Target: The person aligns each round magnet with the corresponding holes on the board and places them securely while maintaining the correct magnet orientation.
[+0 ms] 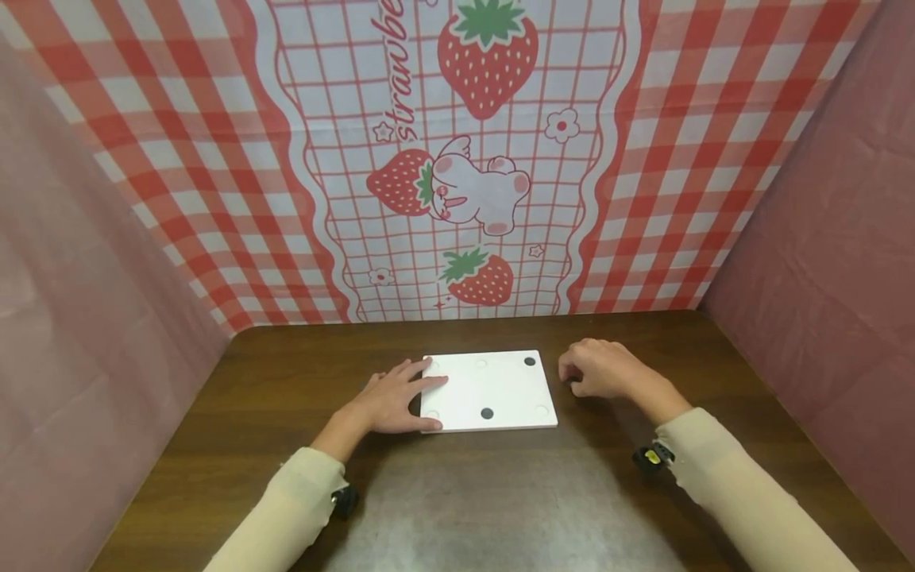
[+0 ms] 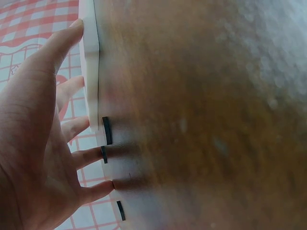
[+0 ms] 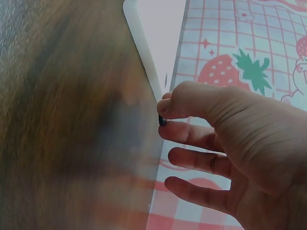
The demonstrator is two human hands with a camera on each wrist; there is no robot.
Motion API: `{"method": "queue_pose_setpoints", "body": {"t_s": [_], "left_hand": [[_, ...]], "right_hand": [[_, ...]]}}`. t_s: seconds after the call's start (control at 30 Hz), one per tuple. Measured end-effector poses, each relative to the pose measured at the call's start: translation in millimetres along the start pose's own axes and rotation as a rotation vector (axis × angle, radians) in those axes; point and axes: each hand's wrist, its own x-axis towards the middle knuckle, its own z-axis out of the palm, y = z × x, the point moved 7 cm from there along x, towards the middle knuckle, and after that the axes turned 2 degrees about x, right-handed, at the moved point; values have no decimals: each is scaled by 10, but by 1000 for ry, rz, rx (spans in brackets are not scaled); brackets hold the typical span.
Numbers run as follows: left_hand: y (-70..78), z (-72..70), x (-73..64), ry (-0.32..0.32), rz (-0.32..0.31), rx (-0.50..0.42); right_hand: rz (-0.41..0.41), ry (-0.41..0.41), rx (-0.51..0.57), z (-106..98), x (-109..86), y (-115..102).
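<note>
A flat white board with shallow round recesses lies on the table. Black discs fill two of them: one disc at the far right corner, another disc at the near middle. My left hand rests with spread fingers over the board's left end, thumb at its near edge. Just right of the board, my right hand pinches a small black disc between thumb and index finger, low over the table. The left wrist view shows three black pieces standing out at the table surface near the left fingers.
The brown wooden table ends at a red-and-white checked cloth with strawberry prints, hung behind it. Pink fabric walls enclose both sides. Each wrist wears a dark strapped device.
</note>
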Motion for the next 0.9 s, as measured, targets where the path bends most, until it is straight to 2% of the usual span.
{"method": "queue_pose_setpoints", "body": {"t_s": [0.47,0.9], "left_hand": [[-1,8,8,3,6,-3],[-7,21,7,4,-2,0]], "right_hand": [[-45,22,-36,-15,21,-201],[-62,-5,-51,7,45,-357]]}}
